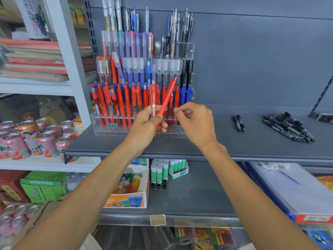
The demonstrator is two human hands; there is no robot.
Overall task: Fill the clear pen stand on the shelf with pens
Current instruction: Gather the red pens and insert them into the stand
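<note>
Your left hand [146, 123] has its grip clamped on a tilted red pen [167, 98] just in front of the clear pen stand [98, 128]. Your right hand [195, 120] is pinched before the stand too; on what, I cannot tell.

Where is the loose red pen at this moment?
In the head view, centre: the left hand grips the red pen tilted in front of the clear pen stand, just left of the right hand.

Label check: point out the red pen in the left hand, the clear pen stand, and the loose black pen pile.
red pen [166, 100], head view, mid-barrel.
clear pen stand [108, 132], head view, front base wall.
black pen pile [288, 128], head view, middle of the pile.
</note>
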